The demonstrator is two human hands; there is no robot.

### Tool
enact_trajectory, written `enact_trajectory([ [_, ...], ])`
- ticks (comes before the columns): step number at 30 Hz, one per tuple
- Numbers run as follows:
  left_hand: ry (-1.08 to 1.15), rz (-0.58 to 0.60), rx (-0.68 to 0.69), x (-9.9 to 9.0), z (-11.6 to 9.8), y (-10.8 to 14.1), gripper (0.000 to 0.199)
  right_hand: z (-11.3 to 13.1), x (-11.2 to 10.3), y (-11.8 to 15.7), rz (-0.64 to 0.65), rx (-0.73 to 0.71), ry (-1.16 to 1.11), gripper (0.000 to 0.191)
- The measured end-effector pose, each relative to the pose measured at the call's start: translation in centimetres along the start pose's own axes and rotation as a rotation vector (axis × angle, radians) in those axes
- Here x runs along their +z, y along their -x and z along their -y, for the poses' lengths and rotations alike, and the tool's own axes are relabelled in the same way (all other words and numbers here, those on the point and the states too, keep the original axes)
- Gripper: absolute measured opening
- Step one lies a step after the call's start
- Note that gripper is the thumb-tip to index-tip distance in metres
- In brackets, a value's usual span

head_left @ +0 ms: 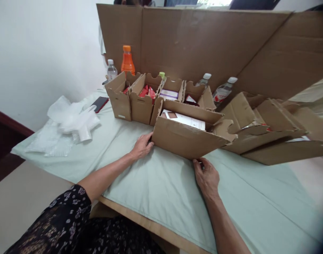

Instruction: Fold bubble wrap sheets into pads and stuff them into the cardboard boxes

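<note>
An open cardboard box stands in front of the others, with a white packet inside. My left hand holds the box's lower left corner, its fingertips partly hidden behind it. At the lower right corner, my right hand has its fingers curled round the bottom edge. Behind this box is a row of narrow open cardboard boxes; red packets and a purple-and-white box show in them.
More cardboard boxes lean at the right. Plastic wrap and a dark phone lie at the left. An orange bottle and clear bottles stand before a tall cardboard panel. A green cloth covers the table.
</note>
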State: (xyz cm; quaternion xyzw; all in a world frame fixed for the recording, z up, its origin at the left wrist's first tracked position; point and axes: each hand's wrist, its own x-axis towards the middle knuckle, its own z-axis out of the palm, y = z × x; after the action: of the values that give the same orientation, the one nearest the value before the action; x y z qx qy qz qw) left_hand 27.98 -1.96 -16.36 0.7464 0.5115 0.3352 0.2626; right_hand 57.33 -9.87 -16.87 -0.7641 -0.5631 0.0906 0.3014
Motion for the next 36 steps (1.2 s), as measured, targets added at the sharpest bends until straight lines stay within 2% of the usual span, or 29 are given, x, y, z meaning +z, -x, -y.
enact_trajectory([
  [9,0.003,-0.021,-0.012,-0.4,0.6,0.8,0.058,-1.0,0.8,-0.2,-0.063,-0.086,-0.045,0.056],
  [13,0.023,-0.026,-0.009,-0.2,0.8,1.1,0.066,-0.9,0.8,0.3,-0.079,-0.066,-0.110,0.056],
  [16,0.045,-0.028,0.014,0.0,1.0,1.3,0.071,-0.6,0.8,0.7,-0.113,-0.105,-0.184,0.060],
  [20,0.071,-0.076,0.020,0.2,1.2,1.4,0.071,-0.4,0.6,1.1,-0.059,-0.175,-0.173,0.049],
  [23,0.058,-0.091,0.008,0.3,1.2,1.4,0.071,-0.4,0.3,1.0,-0.017,-0.199,-0.153,0.048],
  [27,0.030,-0.065,-0.002,0.3,0.8,1.0,0.073,-0.5,0.0,0.5,0.016,-0.148,-0.159,0.053],
  [31,-0.003,-0.017,-0.029,-0.4,0.6,0.9,0.076,-0.6,-0.1,-0.2,0.034,-0.009,-0.165,0.058],
  [33,-0.061,0.042,-0.013,-1.3,0.5,1.9,0.075,-0.4,-0.3,-0.4,0.032,0.044,-0.159,0.058],
  [36,-0.253,0.168,0.054,-2.9,0.6,5.5,0.062,0.2,-0.8,-0.5,0.028,0.077,-0.144,0.057],
])
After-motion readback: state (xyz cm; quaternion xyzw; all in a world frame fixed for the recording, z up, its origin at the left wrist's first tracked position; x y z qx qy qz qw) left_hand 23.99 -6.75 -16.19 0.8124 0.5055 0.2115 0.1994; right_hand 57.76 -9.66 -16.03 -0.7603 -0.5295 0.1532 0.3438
